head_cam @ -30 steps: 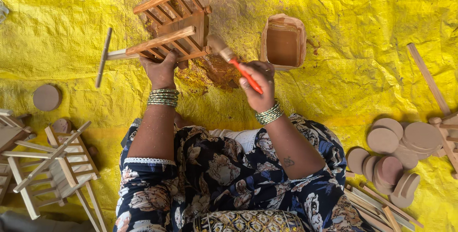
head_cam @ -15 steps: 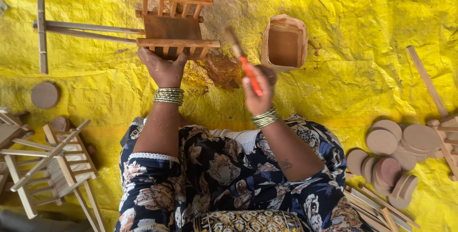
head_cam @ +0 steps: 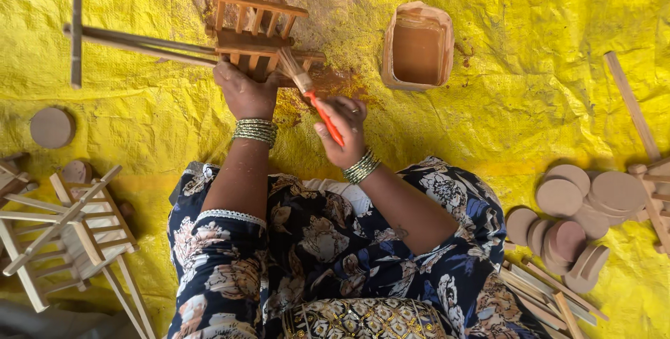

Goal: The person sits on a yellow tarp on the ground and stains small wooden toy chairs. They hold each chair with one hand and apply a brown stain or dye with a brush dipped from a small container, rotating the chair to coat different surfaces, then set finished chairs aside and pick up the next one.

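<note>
Since half a second earlier the small wooden cart [head_cam: 255, 32] had been turned in the grip, so its long shafts and crossbar [head_cam: 75, 32] swung out further to the left, and the brush had come down from beside the frame onto it. The left hand [head_cam: 244, 91] gripped the cart from below, fingers closed around its lower rail, holding it just above the yellow tarpaulin [head_cam: 523, 67]. The right hand [head_cam: 342, 126] was closed around the orange handle of the paintbrush [head_cam: 307, 88], whose bristles touched the right end of the cart's base rail.

By the look of it, the step in hand was brushing brown stain over the cart frame, with much of the railing already darkened. The next stroke would likely call for a steady hold on the frame and a turn of it to bring bare wood under the bristles, and a dip into the rectangular container of brown stain [head_cam: 419, 46], which stood just right of the cart.

No raised surface was present: the person sat on the floor on the tarpaulin, stained brown under the work. Unpainted wooden frames [head_cam: 63, 234] lay at the left beside a wooden disc [head_cam: 52, 127]; a pile of wooden discs [head_cam: 569, 213] and loose slats [head_cam: 631, 105] lay at the right.
</note>
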